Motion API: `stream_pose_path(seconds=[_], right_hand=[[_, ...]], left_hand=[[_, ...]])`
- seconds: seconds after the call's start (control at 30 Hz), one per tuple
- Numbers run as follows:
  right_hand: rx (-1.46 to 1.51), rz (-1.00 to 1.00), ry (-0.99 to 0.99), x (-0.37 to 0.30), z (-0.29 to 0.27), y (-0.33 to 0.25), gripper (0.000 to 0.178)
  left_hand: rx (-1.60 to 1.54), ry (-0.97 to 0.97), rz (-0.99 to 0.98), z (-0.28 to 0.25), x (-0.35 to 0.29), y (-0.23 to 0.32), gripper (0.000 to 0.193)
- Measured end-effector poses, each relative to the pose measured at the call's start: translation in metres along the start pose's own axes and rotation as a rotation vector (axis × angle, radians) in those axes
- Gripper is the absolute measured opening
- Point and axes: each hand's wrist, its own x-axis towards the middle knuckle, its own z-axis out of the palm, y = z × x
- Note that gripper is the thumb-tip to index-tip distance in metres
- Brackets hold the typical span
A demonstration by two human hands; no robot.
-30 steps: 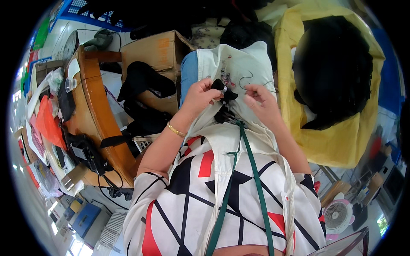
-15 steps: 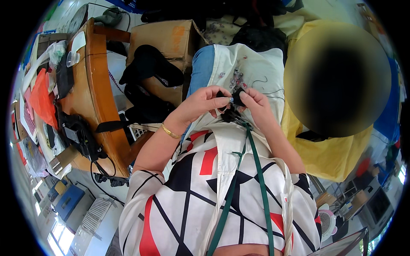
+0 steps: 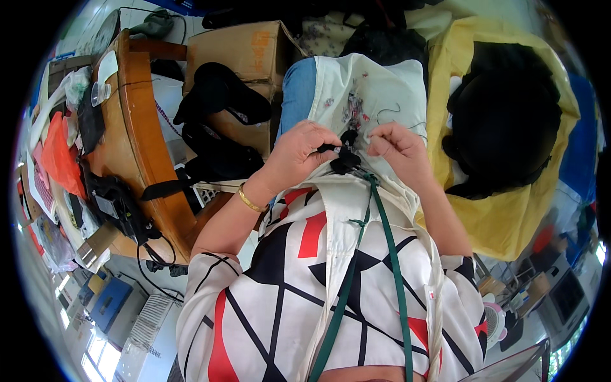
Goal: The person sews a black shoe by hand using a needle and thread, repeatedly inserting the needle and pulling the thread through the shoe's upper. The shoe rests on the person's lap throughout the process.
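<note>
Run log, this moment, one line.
left hand: holds black piece; right hand: curled, apart from it, contents unclear; apron: beneath both hands; yellow bag: at right

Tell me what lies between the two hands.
In the head view, black cloth lies at the left hand, then white apron shows up to the right hand; anything finer is too small to make out.

We see black fabric pieces (image 3: 345, 164), a cream apron (image 3: 398, 83), green straps (image 3: 336, 312), a white shirt (image 3: 375, 290) patterned with black lines and red patches, blue jeans (image 3: 298, 89), a gold bracelet (image 3: 249, 200), a yellow sack (image 3: 490, 223), a brown cardboard box (image 3: 223, 48) marked in orange, and an orange-brown tabletop (image 3: 135, 127).
</note>
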Motion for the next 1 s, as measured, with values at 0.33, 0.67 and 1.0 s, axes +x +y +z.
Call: stream_pose_path(seconds=[0.33, 0.67, 1.0], right_hand=[[-0.481, -0.134, -0.325, -0.001, 0.0, -0.031, 0.014], [-0.453, -0.138, -0.423, 0.0, -0.004, -0.034, 0.018], [-0.272, 0.026, -0.484, -0.003, -0.001, -0.017, 0.014]], left_hand=[[0.037, -0.031, 0.141, -0.005, 0.002, 0.018, 0.027], [0.053, -0.054, 0.131, -0.007, 0.0, 0.025, 0.027], [-0.031, -0.04, 0.13, -0.001, -0.009, 0.02, 0.028]])
